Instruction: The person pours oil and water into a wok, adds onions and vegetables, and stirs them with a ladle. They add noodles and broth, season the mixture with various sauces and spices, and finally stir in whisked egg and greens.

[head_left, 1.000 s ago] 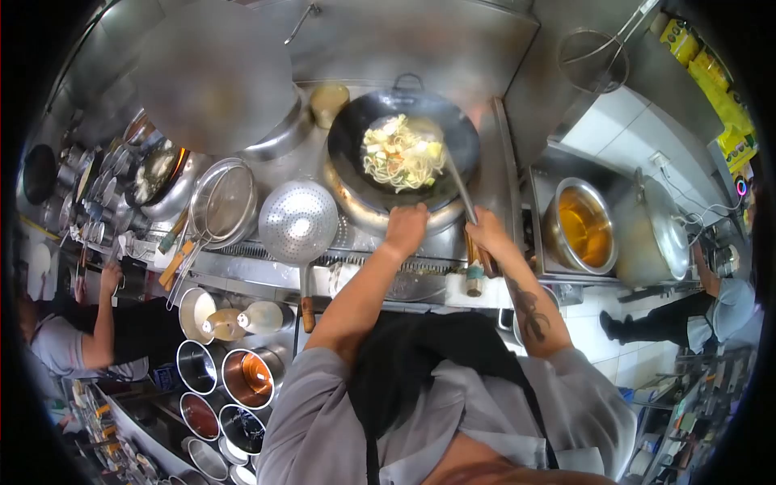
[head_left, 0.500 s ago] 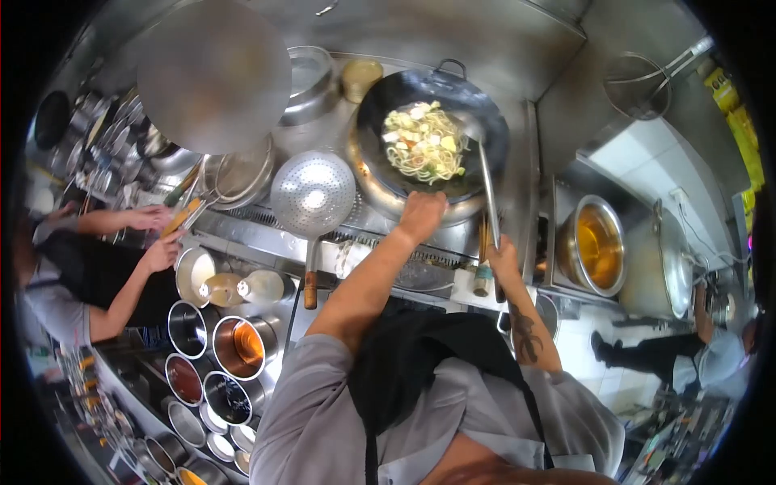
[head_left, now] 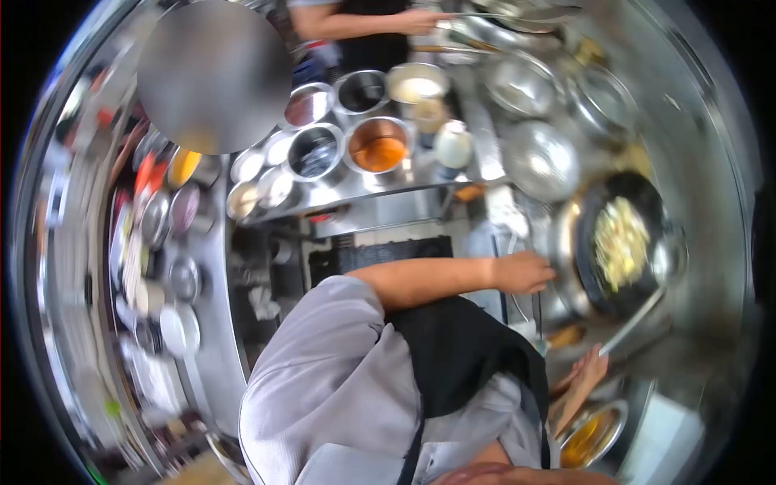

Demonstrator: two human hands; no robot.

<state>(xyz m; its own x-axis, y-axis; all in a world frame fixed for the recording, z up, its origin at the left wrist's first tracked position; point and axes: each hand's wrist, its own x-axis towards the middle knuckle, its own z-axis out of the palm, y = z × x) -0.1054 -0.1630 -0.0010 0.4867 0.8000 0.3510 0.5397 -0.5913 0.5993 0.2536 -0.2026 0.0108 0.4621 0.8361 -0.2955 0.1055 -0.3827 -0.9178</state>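
My left hand (head_left: pixel 524 272), its fingers curled in with nothing visible in them, is beside the near side of the wok (head_left: pixel 659 202). Noodles with pale and green pieces (head_left: pixel 621 244) lie in the wok. My right hand (head_left: pixel 588 368) is closed on the handle of a long metal ladle (head_left: pixel 634 321), whose round bowl rests at the wok's edge beside the noodles. A perforated strainer (head_left: pixel 543 162) lies on the stove next to the wok. Motion blurs the wok area.
Steel pots of sauces (head_left: pixel 378 152) and a squeeze bottle (head_left: pixel 453 147) stand on a counter. Across it, a co-worker's hand (head_left: pixel 420 22) holds a long utensil. A basin of amber liquid (head_left: pixel 594 436) sits near my right forearm. Another counter holds a white pan (head_left: pixel 179 330).
The view has swung left, so the wok now appears at the right. My left hand has come away from the wok's near rim. My right hand still holds the ladle.
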